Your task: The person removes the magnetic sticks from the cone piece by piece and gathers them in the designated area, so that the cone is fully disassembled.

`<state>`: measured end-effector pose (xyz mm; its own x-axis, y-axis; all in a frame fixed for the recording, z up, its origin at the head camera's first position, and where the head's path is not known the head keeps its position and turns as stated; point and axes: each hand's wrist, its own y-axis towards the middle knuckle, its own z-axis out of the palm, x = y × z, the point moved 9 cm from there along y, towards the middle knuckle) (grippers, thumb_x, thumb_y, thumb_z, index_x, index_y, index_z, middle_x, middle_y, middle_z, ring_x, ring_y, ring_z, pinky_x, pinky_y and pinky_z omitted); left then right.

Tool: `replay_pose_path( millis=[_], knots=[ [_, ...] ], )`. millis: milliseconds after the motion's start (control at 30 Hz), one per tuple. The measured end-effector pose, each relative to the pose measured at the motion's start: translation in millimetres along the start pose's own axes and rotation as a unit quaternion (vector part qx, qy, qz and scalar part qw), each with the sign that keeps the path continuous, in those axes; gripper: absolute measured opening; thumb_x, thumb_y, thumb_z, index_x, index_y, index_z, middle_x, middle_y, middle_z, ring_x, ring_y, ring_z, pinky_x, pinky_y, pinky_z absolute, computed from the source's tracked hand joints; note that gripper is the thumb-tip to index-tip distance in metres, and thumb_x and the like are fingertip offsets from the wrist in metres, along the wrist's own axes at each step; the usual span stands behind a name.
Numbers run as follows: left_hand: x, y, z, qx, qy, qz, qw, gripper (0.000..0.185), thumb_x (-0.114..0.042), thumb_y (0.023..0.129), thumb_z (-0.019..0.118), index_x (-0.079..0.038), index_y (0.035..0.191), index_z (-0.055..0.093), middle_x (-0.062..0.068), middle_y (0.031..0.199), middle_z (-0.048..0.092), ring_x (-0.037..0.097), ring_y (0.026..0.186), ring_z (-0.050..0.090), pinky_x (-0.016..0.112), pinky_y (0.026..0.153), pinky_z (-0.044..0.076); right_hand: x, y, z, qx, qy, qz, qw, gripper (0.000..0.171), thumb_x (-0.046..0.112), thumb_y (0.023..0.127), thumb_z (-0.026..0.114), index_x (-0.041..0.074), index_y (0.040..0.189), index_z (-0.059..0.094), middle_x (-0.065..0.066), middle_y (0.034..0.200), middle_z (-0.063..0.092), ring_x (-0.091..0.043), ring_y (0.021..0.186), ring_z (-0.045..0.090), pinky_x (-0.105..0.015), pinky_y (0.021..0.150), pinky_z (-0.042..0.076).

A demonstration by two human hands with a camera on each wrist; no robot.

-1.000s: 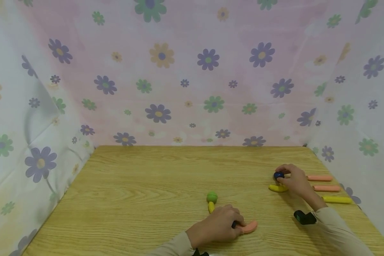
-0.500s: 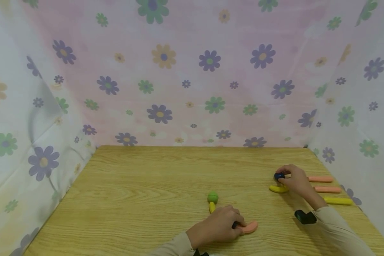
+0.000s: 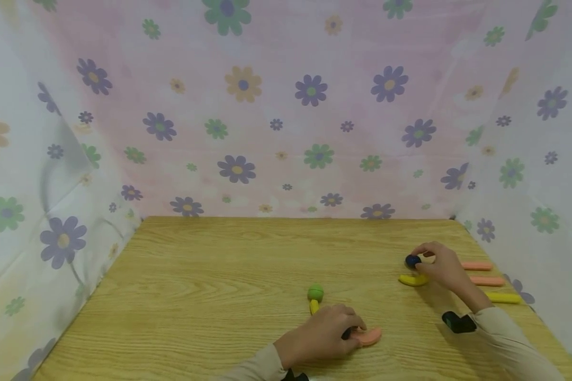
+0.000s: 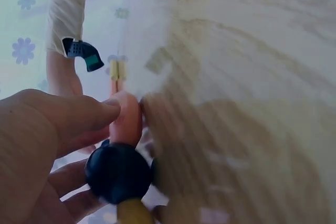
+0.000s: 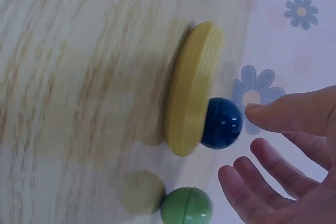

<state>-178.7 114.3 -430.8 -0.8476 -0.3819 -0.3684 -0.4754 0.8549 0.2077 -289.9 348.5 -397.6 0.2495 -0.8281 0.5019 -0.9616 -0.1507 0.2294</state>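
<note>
My left hand (image 3: 321, 334) is low over the wooden table (image 3: 219, 264). In the left wrist view its thumb lies against an orange curved toy rod (image 4: 126, 124), with fingers curled behind the dark blue ball (image 4: 118, 171) at the rod's end. A yellow curved rod (image 3: 314, 307) runs from there toward a green ball (image 3: 315, 292), partly hidden by the hand. At the right my right hand (image 3: 442, 267) stands just beside another dark blue ball (image 5: 223, 123). A small gap separates its thumb and fingers from that ball. A second yellow curved rod (image 5: 194, 90) lies alongside it.
Two straight orange rods (image 3: 486, 281) and a straight yellow rod (image 3: 502, 298) lie near the table's right edge, beyond the right wrist. Flowered cloth (image 3: 276, 106) walls off the back and both sides.
My right hand has drawn slightly back from the dark blue ball, which stays by the yellow curved rod. The left hand has barely shifted, its fingers a little raised.
</note>
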Motion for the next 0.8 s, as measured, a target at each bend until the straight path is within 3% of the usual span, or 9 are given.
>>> replay_pose_path(
  millis=[233,467,800],
  knots=[
    [14.0,-16.3,-13.3,0.015,0.025,-0.007,0.9995,0.035,-0.03,0.091,0.063,-0.025,0.126,0.059,-0.009,0.121,0.055,0.004,0.111,0.051,0.017,0.086,0.043,22.8,-7.4,-7.7,-0.004,-0.011,-0.051,0.999,0.022,-0.001,0.08,0.071,0.001,0.101,0.066,-0.022,0.107,0.057,-0.041,0.093,0.055,-0.041,0.064,0.05],
    [16.9,-25.8,-23.5,0.005,0.047,0.027,0.9985,0.035,-0.021,0.085,0.07,-0.024,0.119,0.063,-0.006,0.116,0.057,0.004,0.106,0.053,0.013,0.084,0.042,62.1,-26.5,-11.1,-0.009,-0.016,-0.122,0.992,0.027,0.002,0.077,0.076,0.008,0.102,0.066,-0.007,0.1,0.06,-0.028,0.086,0.057,-0.026,0.059,0.048],
    [15.6,-28.7,-25.8,-0.026,0.122,0.06,0.9904,0.036,-0.005,0.087,0.062,-0.024,0.118,0.063,-0.007,0.107,0.062,0.004,0.096,0.058,0.015,0.081,0.045,104.7,-47.6,14.8,0.089,0.04,-0.147,0.984,0.03,0.008,0.08,0.075,0.018,0.105,0.063,0.0,0.103,0.059,-0.021,0.089,0.057,-0.03,0.062,0.049]
  ],
)
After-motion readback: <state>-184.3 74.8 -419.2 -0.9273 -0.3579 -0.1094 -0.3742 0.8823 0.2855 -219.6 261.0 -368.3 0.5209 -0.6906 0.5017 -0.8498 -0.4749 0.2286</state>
